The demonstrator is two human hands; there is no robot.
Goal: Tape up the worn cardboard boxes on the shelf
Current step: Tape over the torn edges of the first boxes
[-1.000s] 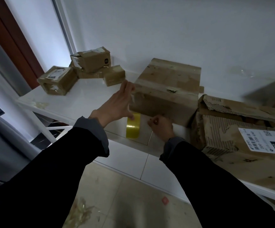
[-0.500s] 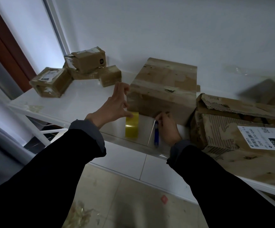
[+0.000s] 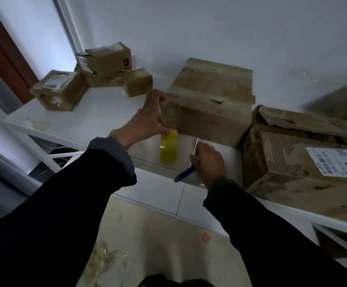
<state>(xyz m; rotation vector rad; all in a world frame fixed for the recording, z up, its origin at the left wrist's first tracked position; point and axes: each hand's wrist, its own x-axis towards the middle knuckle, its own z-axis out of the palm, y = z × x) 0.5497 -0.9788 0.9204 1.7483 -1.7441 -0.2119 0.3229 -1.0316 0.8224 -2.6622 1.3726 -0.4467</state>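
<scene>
A worn cardboard box (image 3: 209, 104) stands mid-shelf against the wall. My left hand (image 3: 145, 121) has its fingers spread against the box's front left corner, and its thumb rests on top of a yellow tape roll (image 3: 168, 149) standing upright on the shelf. A pale strip, perhaps tape, shows between the fingers and the box. My right hand (image 3: 208, 162) lies near the shelf's front edge, closed around a blue cutter (image 3: 184, 176) that points down-left. A torn, larger box (image 3: 292, 162) with a white label sits to the right.
Several small taped boxes (image 3: 106, 65) are piled at the far left of the white shelf (image 3: 98, 119). The wall runs close behind the boxes. Below, tape scraps (image 3: 104, 264) litter the tiled floor, and a lower shelf frame (image 3: 334, 241) shows at the right.
My right hand has drawn back from the box's front face toward the shelf's front edge, and the blue cutter has come into view. My left hand stays at the box corner.
</scene>
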